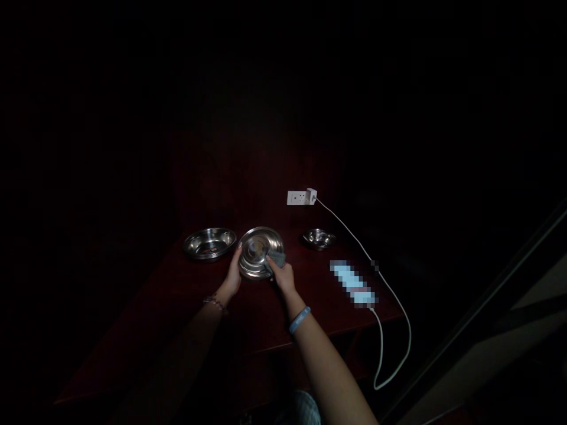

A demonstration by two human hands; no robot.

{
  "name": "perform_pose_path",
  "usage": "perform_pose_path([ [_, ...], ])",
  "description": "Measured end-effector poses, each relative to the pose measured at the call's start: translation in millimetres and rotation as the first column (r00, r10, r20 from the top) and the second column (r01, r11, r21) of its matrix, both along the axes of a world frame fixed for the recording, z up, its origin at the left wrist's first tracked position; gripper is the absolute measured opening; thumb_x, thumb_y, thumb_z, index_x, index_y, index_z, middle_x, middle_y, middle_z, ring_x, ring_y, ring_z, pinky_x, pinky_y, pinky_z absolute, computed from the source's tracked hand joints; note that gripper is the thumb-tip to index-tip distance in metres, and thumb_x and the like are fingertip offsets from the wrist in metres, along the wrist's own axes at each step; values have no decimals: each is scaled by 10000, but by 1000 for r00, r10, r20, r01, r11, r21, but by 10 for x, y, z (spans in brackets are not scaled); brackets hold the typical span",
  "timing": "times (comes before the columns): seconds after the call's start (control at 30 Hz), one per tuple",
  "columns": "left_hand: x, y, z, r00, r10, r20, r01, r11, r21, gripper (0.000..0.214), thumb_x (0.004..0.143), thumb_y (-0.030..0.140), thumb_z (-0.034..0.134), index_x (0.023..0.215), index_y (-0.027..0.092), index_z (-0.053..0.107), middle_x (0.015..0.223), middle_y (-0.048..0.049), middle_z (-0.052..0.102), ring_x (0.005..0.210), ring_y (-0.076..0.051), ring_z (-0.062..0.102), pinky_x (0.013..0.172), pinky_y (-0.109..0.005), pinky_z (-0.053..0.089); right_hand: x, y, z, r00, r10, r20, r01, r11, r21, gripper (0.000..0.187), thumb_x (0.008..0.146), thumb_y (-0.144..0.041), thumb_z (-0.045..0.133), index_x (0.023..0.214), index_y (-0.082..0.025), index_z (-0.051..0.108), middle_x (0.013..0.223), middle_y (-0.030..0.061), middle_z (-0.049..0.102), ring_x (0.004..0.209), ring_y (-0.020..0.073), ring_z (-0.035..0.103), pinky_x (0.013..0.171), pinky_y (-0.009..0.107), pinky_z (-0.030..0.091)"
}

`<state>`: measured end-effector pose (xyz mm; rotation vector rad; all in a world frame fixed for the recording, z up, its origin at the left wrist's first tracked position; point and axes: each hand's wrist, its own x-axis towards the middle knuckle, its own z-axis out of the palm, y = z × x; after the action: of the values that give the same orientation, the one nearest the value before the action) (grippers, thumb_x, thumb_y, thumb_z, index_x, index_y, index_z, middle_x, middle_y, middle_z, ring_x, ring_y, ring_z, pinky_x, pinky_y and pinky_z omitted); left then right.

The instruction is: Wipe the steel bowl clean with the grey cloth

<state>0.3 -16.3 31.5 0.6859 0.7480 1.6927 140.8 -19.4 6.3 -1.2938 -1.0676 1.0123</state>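
Observation:
A shiny round metal plate [256,247] is held up tilted above the dark red table. My left hand [233,275] grips its left rim, thumb along the edge. My right hand [283,277] is closed on a grey cloth [277,258], which is pressed against the plate's lower right side. To the left of the plate stands a stack of larger metal dishes [209,243]. Off to the right sits a small metal bowl [319,238]. The underside of the held plate and some of my fingers behind it are hidden.
On the dark red table [199,307] at right lies a blurred, lit phone-like device [353,283]. Its white cable [408,330] loops past the table's right edge up to a charger [312,196] in the wall socket [296,198]. The surroundings are very dark.

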Motion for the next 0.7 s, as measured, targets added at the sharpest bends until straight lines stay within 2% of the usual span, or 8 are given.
perform_pose_path([
  [0.07, 5, -2, -13, 1000, -15, -6, 15, 1000, 13, 295, 844, 430, 675, 1010, 204, 766, 1223, -68, 786, 1419, -272, 549, 1239, -399, 366, 3, 23, -13, 1000, -10, -12, 10, 1000, -9, 313, 804, -444, 751, 672, -161, 734, 557, 14, 696, 436, 134, 613, 415, 209, 465],
  [0.17, 14, 7, -59, 998, -46, -32, 47, 997, 53, 351, 811, 468, 711, 1025, 195, 762, 1258, -76, 771, 1419, -281, 546, 1230, -385, 372, -4, 55, -34, 997, -56, -56, 56, 998, 1, 284, 821, -421, 721, 690, -170, 730, 573, 13, 709, 477, 142, 644, 433, 204, 477],
  [0.3, 10, 33, -166, 986, -88, -139, 105, 987, 120, 549, 782, 513, 749, 1204, 166, 698, 1369, -119, 709, 1362, -289, 594, 1200, -420, 406, -10, 90, -66, 987, -100, -126, 101, 995, 7, 271, 801, -441, 704, 754, -177, 744, 653, 18, 755, 531, 162, 683, 440, 216, 491],
  [0.43, 14, 13, -226, 952, -92, -292, 136, 982, 132, 677, 754, 435, 799, 1351, 198, 586, 1434, -130, 655, 1371, -277, 586, 1192, -433, 415, 15, 119, -105, 972, -158, -172, 174, 981, 83, 307, 749, -468, 732, 821, -172, 765, 851, 58, 817, 801, 222, 778, 660, 261, 595],
  [0.53, 65, -36, -212, 914, -49, -402, 123, 979, 161, 772, 688, 326, 849, 1386, 224, 538, 1457, -117, 635, 1419, -266, 539, 1217, -419, 385, 36, 130, -118, 969, -176, -175, 196, 975, 107, 344, 753, -491, 717, 867, -172, 774, 957, 80, 827, 950, 254, 782, 800, 302, 606],
  [0.6, 113, -55, -201, 889, -76, -451, 156, 977, 142, 712, 658, 260, 854, 1316, 193, 589, 1407, -127, 669, 1402, -274, 554, 1232, -430, 365, 41, 130, -116, 973, -168, -161, 186, 977, 107, 362, 759, -500, 708, 891, -170, 779, 989, 89, 826, 979, 267, 781, 832, 321, 604],
  [0.7, 157, -32, -210, 868, -150, -473, 214, 973, 83, 470, 688, 240, 802, 1135, 150, 688, 1285, -141, 741, 1318, -294, 625, 1233, -468, 366, 39, 123, -108, 978, -161, -129, 175, 979, 101, 365, 762, -495, 707, 906, -168, 787, 998, 95, 825, 996, 277, 780, 854, 336, 601],
])
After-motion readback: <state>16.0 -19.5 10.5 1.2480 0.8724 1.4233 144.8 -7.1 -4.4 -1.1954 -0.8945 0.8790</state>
